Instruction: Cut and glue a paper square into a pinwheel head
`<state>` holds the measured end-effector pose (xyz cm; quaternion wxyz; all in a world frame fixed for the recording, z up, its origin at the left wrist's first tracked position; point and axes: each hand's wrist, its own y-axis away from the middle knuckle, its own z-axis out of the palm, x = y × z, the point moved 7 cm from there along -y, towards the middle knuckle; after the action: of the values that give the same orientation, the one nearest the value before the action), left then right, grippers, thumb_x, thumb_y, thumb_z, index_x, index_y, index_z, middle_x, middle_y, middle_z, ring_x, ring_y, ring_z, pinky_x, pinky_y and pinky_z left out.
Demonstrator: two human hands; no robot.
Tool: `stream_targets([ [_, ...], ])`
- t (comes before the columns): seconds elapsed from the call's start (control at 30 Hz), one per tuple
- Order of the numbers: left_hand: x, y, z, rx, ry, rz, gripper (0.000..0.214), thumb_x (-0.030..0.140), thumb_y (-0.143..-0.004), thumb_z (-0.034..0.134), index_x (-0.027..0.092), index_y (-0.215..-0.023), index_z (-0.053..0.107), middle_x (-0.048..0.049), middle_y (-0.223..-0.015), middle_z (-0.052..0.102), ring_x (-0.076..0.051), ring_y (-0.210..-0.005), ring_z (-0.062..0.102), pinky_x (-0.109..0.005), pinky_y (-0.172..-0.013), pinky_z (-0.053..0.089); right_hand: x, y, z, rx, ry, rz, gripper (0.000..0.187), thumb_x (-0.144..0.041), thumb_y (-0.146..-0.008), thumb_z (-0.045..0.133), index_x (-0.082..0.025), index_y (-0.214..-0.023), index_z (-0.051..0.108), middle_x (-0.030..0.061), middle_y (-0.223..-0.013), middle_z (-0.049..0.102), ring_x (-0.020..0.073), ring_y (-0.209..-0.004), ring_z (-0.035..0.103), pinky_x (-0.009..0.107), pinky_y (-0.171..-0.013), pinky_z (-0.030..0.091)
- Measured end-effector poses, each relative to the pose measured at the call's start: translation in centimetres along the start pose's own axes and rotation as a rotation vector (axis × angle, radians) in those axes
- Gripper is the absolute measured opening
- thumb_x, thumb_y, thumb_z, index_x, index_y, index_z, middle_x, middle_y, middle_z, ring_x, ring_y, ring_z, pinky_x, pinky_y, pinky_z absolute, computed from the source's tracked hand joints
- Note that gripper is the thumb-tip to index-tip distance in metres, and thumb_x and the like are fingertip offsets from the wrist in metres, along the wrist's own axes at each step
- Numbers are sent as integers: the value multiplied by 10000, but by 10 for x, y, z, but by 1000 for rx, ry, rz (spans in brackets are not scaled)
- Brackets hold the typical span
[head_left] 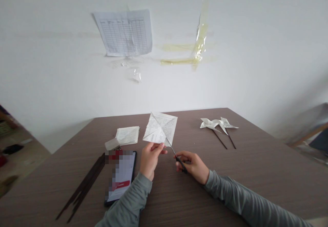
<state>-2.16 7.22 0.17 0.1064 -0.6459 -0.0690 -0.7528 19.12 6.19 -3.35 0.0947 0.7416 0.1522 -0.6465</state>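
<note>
On my feed, my left hand (151,160) pinches the lower edge of a creased paper square (160,128), thumb and fingers closed firmly on it, with the square held up over the brown table (202,192). My right hand (192,167) is closed round the scissors (180,162), whose narrow blades reach the square's near corner; how far they are parted I cannot tell. Done so far, as I judge it: two paper pinwheels (217,124) on dark sticks (220,139) lie finished at the right. Left to do: this square is still flat, and a stack of printed paper (127,135) and a bunch of loose sticks (84,186) lie unused near a phone (120,177)
</note>
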Motion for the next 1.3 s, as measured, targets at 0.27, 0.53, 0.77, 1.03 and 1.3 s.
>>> stream_targets([
  [0.27, -2, -1, -1, -13, 6, 5, 447, 534, -634, 1125, 215, -802, 860, -126, -887, 971, -275, -715, 905, -273, -524, 627, 3, -2, 2, 5, 12, -24, 691, -889, -821, 1018, -283, -1126, 889, 90, -823, 898, 327, -726, 808, 480, -782, 714],
  [0.53, -4, 0, 0, -32, -6, 9, 480, 556, -675, 1156, 215, -831, 855, -120, -892, 967, -292, -747, 926, -286, -548, 656, -6, 1, 0, 18, 21, -15, 691, -893, -811, 1038, -292, -1121, 897, 100, -825, 903, 357, -747, 824, 505, -806, 735],
  [0.77, -4, 0, -1, -32, -14, 11, 461, 527, -687, 1162, 217, -822, 848, -133, -910, 967, -346, -861, 962, -303, -560, 688, -8, 2, 2, 16, 26, 16, 726, -940, -761, 1043, -310, -1081, 877, 108, -805, 885, 411, -803, 846, 549, -830, 718],
  [1.03, -5, 0, 0, -43, -16, 0, 494, 565, -674, 1161, 213, -816, 845, -134, -907, 956, -341, -870, 959, -300, -564, 689, -9, 3, 2, 20, 15, 4, 685, -880, -785, 1064, -290, -1083, 887, 114, -806, 874, 390, -784, 826, 538, -841, 725],
  [1.3, -2, 1, 0, -36, -5, -2, 458, 528, -659, 1156, 217, -808, 854, -122, -884, 956, -323, -827, 948, -298, -565, 692, -5, 1, 2, 23, 23, -5, 698, -896, -792, 1048, -298, -1110, 881, 95, -829, 890, 359, -761, 811, 512, -797, 713],
])
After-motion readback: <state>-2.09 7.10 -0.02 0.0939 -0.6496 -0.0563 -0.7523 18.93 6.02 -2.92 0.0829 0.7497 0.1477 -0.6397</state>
